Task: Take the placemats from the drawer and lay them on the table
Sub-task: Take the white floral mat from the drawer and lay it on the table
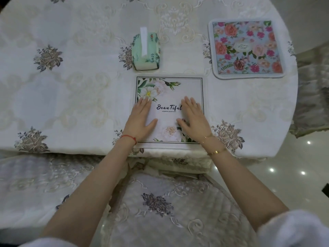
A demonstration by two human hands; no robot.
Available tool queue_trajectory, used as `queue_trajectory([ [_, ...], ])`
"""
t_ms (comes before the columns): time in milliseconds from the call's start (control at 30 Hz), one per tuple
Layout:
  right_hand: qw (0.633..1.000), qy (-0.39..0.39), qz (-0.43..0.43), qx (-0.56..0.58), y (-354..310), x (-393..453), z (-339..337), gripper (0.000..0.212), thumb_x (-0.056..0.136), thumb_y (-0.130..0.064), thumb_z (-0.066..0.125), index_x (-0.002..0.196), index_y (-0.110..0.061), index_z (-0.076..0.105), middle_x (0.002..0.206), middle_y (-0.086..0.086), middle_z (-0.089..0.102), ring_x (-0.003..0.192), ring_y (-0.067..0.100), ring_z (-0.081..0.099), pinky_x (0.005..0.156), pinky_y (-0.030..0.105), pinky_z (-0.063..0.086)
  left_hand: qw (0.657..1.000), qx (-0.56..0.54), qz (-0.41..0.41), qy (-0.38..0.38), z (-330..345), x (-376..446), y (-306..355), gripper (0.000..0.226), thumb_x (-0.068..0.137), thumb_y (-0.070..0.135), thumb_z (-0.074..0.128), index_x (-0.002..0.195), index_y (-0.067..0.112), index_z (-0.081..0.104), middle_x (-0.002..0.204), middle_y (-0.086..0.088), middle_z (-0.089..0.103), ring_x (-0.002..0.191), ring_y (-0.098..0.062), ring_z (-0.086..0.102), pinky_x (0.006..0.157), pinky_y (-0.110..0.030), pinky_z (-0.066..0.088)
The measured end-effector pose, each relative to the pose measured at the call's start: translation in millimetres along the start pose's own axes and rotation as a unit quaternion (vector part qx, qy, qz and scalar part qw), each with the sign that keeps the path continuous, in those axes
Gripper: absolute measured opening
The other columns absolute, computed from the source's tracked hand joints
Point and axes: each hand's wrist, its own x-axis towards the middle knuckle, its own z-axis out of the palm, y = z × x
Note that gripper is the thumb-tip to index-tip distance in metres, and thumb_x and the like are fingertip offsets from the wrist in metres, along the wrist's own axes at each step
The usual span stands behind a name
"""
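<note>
Quilted embroidered chair cushion (pixel 160 211) at bottom centre, nearest cam. Above it, round table w/ cream embroidered cloth (pixel 71 95). White floral placemat printed "Beautiful" (pixel 169 90) lies flat at centre, by near edge; blue floral placemat (pixel 246 49) upper right. Left hand (pixel 141 115) & right hand (pixel 194 115) press flat, fingers straight, gripping nothing. Step: smoothing mat. Next prob: lift hands, fetch another.

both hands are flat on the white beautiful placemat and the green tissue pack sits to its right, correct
Not quite. The head view shows the green floral tissue pack beyond the white rectangular "Beautiful" placemat, not right of it. The left hand and right hand do lie flat on it.
</note>
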Motion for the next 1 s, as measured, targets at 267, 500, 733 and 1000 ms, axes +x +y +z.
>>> queue_trajectory([
  [267, 0.997, -0.038, -0.02, -0.071, 15, 40, 9, 0.078, 0.097, -0.059, 0.033, 0.155, -0.015, 0.004, 0.163, 0.001, 0.001, 0.15, 0.015, -0.004, 0.121, 0.032, -0.006, 0.998, 0.045, 0.008, -0.037, -1, 49, -13, 0.081, 0.095, 0.05, 0.045, 0.154, 0.013, 0.005, 0.162, -0.003, 0.0, 0.149, -0.015, -0.005, 0.119, -0.027, -0.006],
  [500, 0.997, 0.026, 0.063, -0.019, 45, 22, -7, 0.078, 0.096, -0.054, 0.041, 0.154, -0.011, 0.012, 0.162, 0.003, 0.008, 0.15, 0.014, 0.0, 0.121, 0.029, -0.004, 0.999, 0.031, -0.021, -0.016, -5, 40, -29, 0.085, 0.093, 0.051, 0.049, 0.154, 0.011, 0.004, 0.162, -0.001, 0.001, 0.149, -0.013, -0.002, 0.121, -0.031, -0.003],
  [733, 0.999, -0.025, -0.019, -0.026, 2, 109, -9, 0.076, 0.098, -0.048, 0.044, 0.154, -0.009, 0.01, 0.163, 0.007, 0.005, 0.15, 0.022, -0.002, 0.122, 0.034, -0.004, 1.0, 0.007, 0.015, -0.012, -13, 101, -2, 0.076, 0.095, 0.04, 0.05, 0.153, 0.007, 0.012, 0.162, -0.007, 0.009, 0.149, -0.02, 0.001, 0.122, -0.034, 0.003],
  [1000, 0.998, -0.02, -0.017, -0.056, 23, 113, -6, 0.084, 0.094, -0.061, 0.04, 0.155, -0.015, 0.006, 0.163, 0.001, 0.003, 0.15, 0.016, -0.002, 0.122, 0.034, -0.001, 0.997, 0.066, 0.034, -0.004, -12, 113, -25, 0.079, 0.094, 0.051, 0.046, 0.153, 0.011, 0.012, 0.162, -0.005, 0.009, 0.149, -0.019, 0.006, 0.122, -0.034, 0.004],
])
